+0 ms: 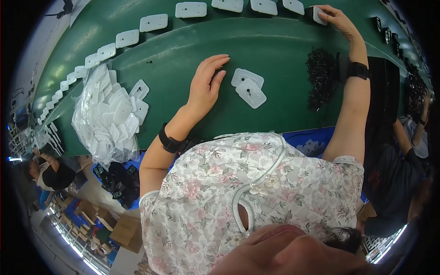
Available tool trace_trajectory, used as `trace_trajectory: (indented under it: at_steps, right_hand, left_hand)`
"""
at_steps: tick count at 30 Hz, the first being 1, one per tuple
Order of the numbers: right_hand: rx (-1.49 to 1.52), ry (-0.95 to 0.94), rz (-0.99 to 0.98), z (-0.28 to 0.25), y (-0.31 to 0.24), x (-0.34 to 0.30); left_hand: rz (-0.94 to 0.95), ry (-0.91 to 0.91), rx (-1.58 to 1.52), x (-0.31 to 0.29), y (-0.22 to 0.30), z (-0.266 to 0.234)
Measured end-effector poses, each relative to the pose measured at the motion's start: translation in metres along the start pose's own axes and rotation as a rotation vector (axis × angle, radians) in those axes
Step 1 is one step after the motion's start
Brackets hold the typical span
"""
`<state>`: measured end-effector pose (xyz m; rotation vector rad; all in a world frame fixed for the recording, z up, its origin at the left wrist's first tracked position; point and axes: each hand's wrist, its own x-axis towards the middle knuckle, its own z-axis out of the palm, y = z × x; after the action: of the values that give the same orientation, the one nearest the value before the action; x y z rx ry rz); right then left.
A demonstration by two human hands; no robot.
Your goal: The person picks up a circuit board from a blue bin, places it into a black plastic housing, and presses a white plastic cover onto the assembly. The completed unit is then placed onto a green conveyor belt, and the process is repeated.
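At the far right of the green table, my right hand (337,19) reaches out and grips a small boxy part (316,16), white on the face and black at the side. My left hand (206,85) rests over the middle of the table, fingers stretched and thumb apart, with nothing in it. Just right of it lie two overlapping white plastic plates with rounded corners, an upper plate (247,77) and a lower plate (251,93), each with a dark mark in the middle.
A curved row of white plates, one plate (153,22) among them, follows the table's far side. On the left lies a clear bag (85,114) full of white plates. A pile of small black pieces (319,78) sits near my right forearm. Other people work at both sides.
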<state>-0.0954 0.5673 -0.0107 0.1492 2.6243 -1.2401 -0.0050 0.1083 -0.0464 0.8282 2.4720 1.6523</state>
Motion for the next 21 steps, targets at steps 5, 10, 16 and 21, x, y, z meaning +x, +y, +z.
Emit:
trace_trajectory:
  at_steps: [5, 10, 16, 21]
  right_hand:
    - [0.055, -0.044, 0.12, -0.001, -0.018, -0.005]
    - [-0.002, 0.084, 0.088, 0.0, -0.009, -0.015]
    - [-0.043, 0.473, -0.079, 0.013, -0.009, -0.005]
    - [0.14, 0.446, -0.255, 0.06, -0.045, -0.022]
  left_hand:
    - [0.021, -0.016, 0.008, -0.001, -0.002, 0.005]
    - [0.098, -0.017, 0.069, -0.002, -0.002, 0.003]
    - [0.12, 0.0, 0.06, -0.008, -0.006, -0.004]
    - [0.098, 0.106, 0.043, -0.021, -0.007, -0.013]
